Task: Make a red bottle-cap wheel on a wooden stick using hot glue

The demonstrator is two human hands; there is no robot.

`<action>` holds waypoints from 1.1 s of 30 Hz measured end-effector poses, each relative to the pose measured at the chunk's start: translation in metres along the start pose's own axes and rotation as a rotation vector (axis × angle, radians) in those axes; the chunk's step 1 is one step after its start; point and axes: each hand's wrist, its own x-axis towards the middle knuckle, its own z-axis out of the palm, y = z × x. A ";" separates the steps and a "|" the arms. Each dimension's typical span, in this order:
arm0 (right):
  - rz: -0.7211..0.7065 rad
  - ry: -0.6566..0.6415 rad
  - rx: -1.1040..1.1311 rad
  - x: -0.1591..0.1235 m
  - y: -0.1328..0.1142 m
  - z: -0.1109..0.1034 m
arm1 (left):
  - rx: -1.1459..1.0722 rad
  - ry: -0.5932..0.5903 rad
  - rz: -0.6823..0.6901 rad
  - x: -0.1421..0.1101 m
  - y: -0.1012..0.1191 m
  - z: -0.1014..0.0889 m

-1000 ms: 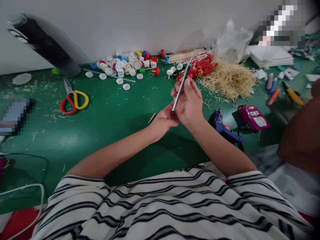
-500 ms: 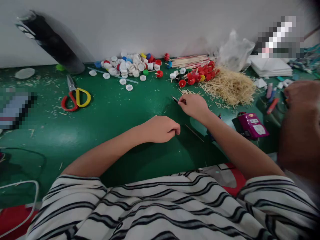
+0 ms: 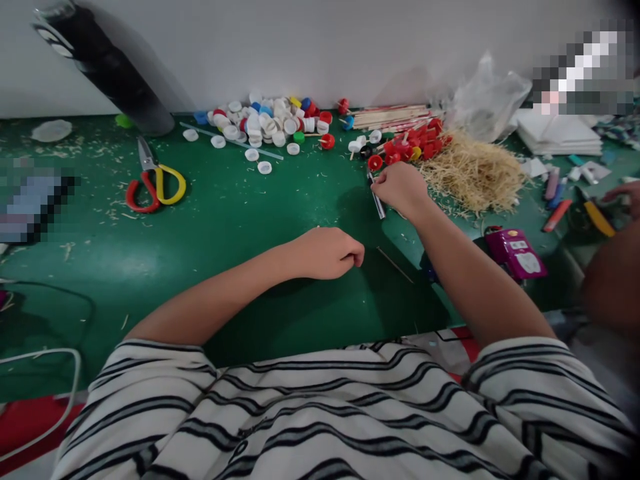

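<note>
A pale grey wall (image 3: 240, 47) runs behind a green tabletop (image 3: 250, 213) scattered with fine shavings. At the back left, a tall dark bottle (image 3: 110, 73) stands out; toward the right are a heap of straw-coloured shavings (image 3: 477, 170) and, left of centre, a pile of mostly white bottle caps (image 3: 267, 123). Another person's hand (image 3: 627, 195) shows at the right edge.

The right hand (image 3: 403, 190) reaches forward to just short of the red caps (image 3: 417, 143), its thumb and fingertips pinched together on a slim black-and-silver tool (image 3: 378, 201). The left hand (image 3: 333, 253) sits nearer the body, fingers curled in loosely; whether anything is inside them cannot be told.

Red-and-yellow scissors (image 3: 156, 180) lie well to the left, blades away from the person. The slim tool is at the right hand's left side, long axis running mostly away from the body, far end leaning left, near end right. A thin stick (image 3: 395, 265) lies slantwise just right of the left hand.
</note>
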 end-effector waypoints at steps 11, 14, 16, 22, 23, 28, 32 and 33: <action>0.078 -0.057 -0.114 0.011 0.049 -0.019 | -0.022 -0.011 -0.009 0.002 -0.005 0.001; 0.066 -0.092 -0.144 0.018 0.063 -0.024 | -0.024 -0.012 -0.003 0.002 -0.005 0.000; 0.063 -0.105 -0.155 0.021 0.071 -0.027 | -0.032 -0.012 0.006 0.002 -0.006 0.000; 0.098 -0.094 -0.229 0.017 0.092 -0.037 | -0.039 -0.024 -0.005 0.001 -0.008 0.002; 0.099 -0.090 -0.235 0.015 0.094 -0.038 | -0.043 -0.028 -0.007 0.001 -0.008 0.002; 0.044 -0.009 -0.267 0.004 0.100 -0.044 | -0.048 -0.045 -0.024 0.001 -0.006 0.001; -0.015 0.082 -0.232 -0.008 0.111 -0.055 | -0.045 -0.045 -0.020 0.001 -0.006 0.000; -0.031 0.090 -0.216 -0.012 0.114 -0.057 | -0.041 -0.042 -0.014 0.001 -0.006 0.000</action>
